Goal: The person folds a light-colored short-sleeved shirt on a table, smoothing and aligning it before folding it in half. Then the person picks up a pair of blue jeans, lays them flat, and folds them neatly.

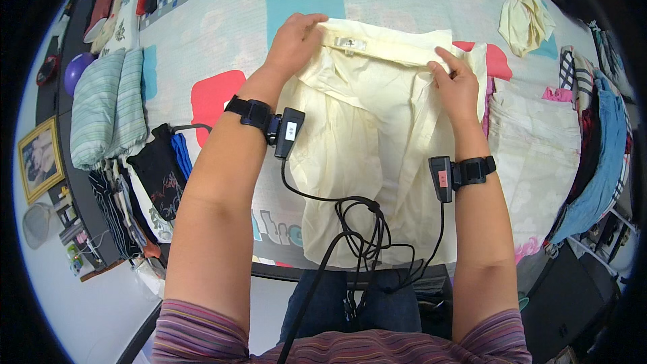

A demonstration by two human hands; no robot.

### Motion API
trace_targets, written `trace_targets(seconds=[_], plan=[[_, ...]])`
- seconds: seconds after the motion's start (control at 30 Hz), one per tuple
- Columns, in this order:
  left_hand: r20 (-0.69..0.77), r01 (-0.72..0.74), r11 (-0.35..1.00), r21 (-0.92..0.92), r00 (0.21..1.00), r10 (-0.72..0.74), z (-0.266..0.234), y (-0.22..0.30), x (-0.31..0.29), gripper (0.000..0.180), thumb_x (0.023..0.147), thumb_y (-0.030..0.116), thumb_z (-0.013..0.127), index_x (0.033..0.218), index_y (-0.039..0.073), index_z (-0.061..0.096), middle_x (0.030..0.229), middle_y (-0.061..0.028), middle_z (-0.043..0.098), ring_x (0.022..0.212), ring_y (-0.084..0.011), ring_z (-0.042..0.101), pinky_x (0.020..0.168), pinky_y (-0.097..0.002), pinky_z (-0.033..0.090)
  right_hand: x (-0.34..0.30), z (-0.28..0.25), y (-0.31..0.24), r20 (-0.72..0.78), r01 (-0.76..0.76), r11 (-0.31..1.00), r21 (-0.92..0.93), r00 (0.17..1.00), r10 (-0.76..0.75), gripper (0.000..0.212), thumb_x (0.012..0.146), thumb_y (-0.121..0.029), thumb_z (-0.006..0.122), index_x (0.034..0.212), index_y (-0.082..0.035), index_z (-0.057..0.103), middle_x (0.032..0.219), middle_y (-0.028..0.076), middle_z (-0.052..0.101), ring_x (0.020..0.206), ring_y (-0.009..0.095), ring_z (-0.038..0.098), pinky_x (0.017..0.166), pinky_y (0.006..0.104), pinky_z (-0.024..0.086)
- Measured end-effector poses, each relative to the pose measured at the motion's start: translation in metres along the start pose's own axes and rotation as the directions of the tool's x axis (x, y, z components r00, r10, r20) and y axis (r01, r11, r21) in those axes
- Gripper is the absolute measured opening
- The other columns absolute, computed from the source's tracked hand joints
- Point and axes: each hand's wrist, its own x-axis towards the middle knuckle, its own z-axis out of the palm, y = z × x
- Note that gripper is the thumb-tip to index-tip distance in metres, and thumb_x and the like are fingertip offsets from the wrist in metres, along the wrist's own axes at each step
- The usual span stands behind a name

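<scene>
Blk cable [373,207], L/R hands [294,42] [459,85] on waistband [397,54], crm pants [340,145], bed [236,34]

Crm garment [394,98]: matt cloth, creased | purp. ball [79,73]: glossy | R wrist box [441,170]: plas.

Single head-worn fisheye: wide, faces down from above, cream garment [344,135] fairly near, mid-view.

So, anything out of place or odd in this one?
Yes: the black cable loops in a tangle over the lower cream garment. Also, a crumpled cream cloth lies at upper right, unlike the folded striped fabric at left.
</scene>
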Motion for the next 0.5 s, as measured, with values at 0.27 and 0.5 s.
trace_targets(seconds=[0.27, 0.5], plan=[[-0.055, -0.234, 0.93, 0.284, 0.964, 0.259, -0.012, 0.0, 0.005, 0.014, 0.082, 0.018, 0.067, 0.093, 0.009, 0.067, 0.095, -0.0083, 0.061, 0.089, -0.0297, 0.057, 0.078, -0.0409, 0.047, -0.012, -0.001, -0.012, 0.065, 0.216, 0.899, -0.381, 0.976, -0.207, 0.042, 0.086, -0.03, 0.067, 0.125, -0.013, 0.062, 0.091, 0.014, 0.066, 0.081, 0.031, 0.063, 0.075, 0.0393, 0.05], [-0.16, 0.012, 0.992, 0.124, 0.987, 0.008, -0.001, -0.004, 0.004, 0.011, 0.085, 0.019, 0.064, 0.087, 0.008, 0.065, 0.084, -0.0098, 0.064, 0.085, -0.0326, 0.06, 0.074, -0.0435, 0.047, -0.016, 0.009, -0.017, -0.024, -0.021, 1.0, 0.022, 0.999, 0.021, 0.038, 0.086, -0.034, 0.067, 0.116, -0.01, 0.067, 0.088, 0.014, 0.067, 0.08, 0.031, 0.061, 0.075, 0.0394, 0.049]])
